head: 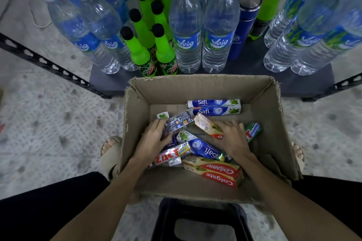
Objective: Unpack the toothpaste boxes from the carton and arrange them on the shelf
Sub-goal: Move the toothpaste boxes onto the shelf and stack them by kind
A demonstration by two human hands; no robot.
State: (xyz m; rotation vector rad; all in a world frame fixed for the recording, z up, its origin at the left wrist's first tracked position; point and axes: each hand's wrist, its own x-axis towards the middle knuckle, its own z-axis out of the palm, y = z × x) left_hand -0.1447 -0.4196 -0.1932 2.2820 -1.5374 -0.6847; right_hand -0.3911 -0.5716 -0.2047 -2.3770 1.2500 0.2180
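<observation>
While both hands are down inside the carton (260,103), many toothpaste boxes (203,148) are seen lying mixed up on its bottom. A dark shiny box (179,123) is held by the left hand (154,139), with the fingers curled round its near end. A cream box (207,126) is pressed by the right hand (233,139); the fingers are spread over it, and it cannot be told if it is truly gripped. Two blue Safi boxes (214,106) are laid side by side at the far wall of the carton, apart from the heap. Two Colgate boxes (213,172) are laid near the front wall. A green box (253,131) is partly hidden behind the right hand. The shelf (293,76) is found just beyond the carton, low by the floor (49,123). Most of it is filled by tall water bottles (186,31), green soda bottles (164,49) and a blue flask (244,25), which stand close together. A black stool (195,219) is seen under the arms, and a sandalled foot (111,148) is set beside each side of the carton.
</observation>
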